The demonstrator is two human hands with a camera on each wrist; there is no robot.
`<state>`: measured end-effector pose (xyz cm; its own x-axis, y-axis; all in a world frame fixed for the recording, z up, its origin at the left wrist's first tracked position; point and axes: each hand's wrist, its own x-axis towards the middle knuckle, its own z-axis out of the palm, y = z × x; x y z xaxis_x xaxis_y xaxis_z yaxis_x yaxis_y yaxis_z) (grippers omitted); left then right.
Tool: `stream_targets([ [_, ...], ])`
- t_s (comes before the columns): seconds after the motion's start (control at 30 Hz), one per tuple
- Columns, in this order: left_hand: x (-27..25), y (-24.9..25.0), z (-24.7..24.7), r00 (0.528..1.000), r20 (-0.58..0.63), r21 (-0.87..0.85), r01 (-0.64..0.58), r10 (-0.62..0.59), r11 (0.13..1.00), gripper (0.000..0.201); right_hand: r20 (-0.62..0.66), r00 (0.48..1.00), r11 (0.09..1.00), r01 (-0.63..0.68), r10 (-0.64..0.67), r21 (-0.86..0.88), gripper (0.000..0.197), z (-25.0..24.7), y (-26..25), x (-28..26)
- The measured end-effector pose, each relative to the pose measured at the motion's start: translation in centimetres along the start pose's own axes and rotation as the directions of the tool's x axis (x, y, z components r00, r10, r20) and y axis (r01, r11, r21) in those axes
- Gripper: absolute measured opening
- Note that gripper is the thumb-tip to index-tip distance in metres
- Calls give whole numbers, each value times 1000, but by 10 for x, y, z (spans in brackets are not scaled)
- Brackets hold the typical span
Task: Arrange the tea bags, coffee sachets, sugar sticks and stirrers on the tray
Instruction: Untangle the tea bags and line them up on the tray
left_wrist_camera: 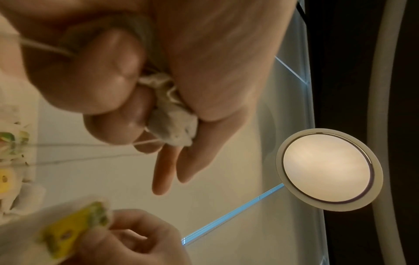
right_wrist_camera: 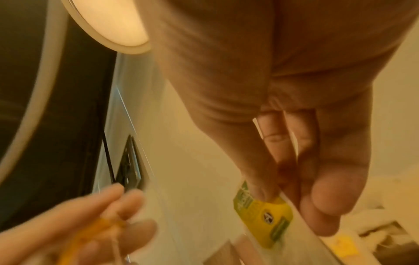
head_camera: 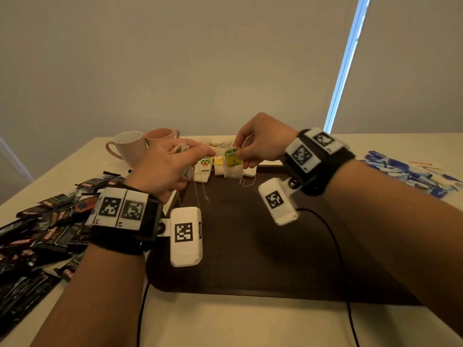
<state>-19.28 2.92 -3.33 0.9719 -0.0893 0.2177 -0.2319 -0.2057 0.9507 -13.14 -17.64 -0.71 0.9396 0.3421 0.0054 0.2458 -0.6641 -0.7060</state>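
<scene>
Tea bag (head_camera: 233,162) hangs over the tray's (head_camera: 250,246) far edge, pinched by the right hand (head_camera: 260,141). Left hand (head_camera: 162,166) clutches more bags. Lay it flat beside the row, string tucked in.

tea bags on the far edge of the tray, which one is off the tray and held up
The tea bag with the green tag, pinched by the right hand. The red-tagged and yellow-tagged bags lie on the tray.

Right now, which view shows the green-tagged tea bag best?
Head view: the green-tagged tea bag hangs whole and sharp from the right hand over the tray. Right wrist shows only its tag, close and blurred; left wrist shows a blurred corner.
</scene>
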Motion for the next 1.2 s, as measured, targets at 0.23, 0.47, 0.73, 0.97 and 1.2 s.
stream_targets([
  [0.23,-1,-8,-9,1000,12,-49,17,-17,999,16,123,989,991,-68,83,-119,8,44,-10,59],
  [0.47,1,-15,-12,998,-1,-104,66,-66,992,18,129,981,986,-135,147,-96,12,62,-7,89],
  [0.73,5,-19,-11,998,38,-70,59,-56,996,24,74,980,979,-179,186,-93,14,66,-2,96],
  [0.97,3,-15,-3,996,55,-135,78,-71,988,35,114,978,983,-181,175,41,16,57,3,84],
  [1.2,7,-14,4,968,83,-305,252,-238,918,57,-20,999,992,53,-51,118,17,32,2,42],
])
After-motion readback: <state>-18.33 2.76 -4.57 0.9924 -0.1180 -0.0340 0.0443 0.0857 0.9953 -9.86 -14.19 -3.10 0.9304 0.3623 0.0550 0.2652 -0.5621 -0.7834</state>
